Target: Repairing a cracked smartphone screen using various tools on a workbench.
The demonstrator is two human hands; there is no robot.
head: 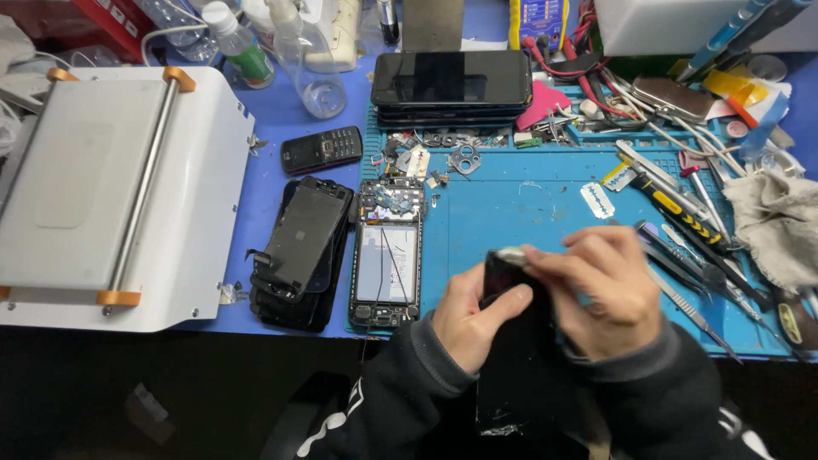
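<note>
Both hands hold a black phone screen panel [520,358] low in the middle of the view, in front of the tabletop's near edge. Its long axis runs almost straight away from the person, top end pointing toward the blue work mat [528,204], near end cracked and chipped over the lap. The left hand [469,319] wraps the panel's left edge with its thumb across the face. The right hand [601,290] is curled over the upper right corner, fingertips pinching a small pale object at the top edge; blur hides what it is.

Left of the hands an opened phone frame [388,255] lies lengthwise on the mat, beside a stack of removed black screens [302,247]. A small keypad phone [322,150] lies beyond them. A stack of dark phones [452,85] lies crosswise at the mat's far side. A green-labelled bottle [243,47] and a clear spray bottle [307,64] stand at the back left. A white box-shaped machine [111,187] with orange roller ends fills the left. Tweezers and screwdrivers [690,230] are scattered on the right, near a grey rag [780,221]. The tabletop [264,111] is blue.
</note>
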